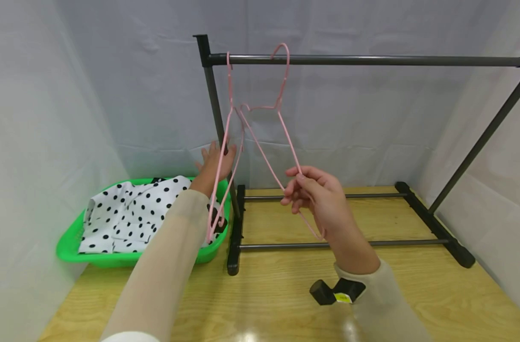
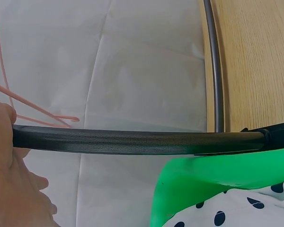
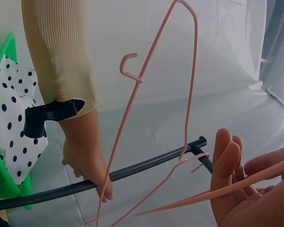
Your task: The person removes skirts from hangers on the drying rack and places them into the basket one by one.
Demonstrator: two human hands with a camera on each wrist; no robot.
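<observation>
Here, right hand pinching pink hanger.

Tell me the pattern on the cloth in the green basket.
The cloth is white with black polka dots, clearest in the head view, lying in the green basket.

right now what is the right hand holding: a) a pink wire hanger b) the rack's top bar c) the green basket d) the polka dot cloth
a: the right hand pinches the lower wire of a pink wire hanger whose hook sits over the rack's top bar; the polka dot cloth lies in the green basket off to the left.
</observation>
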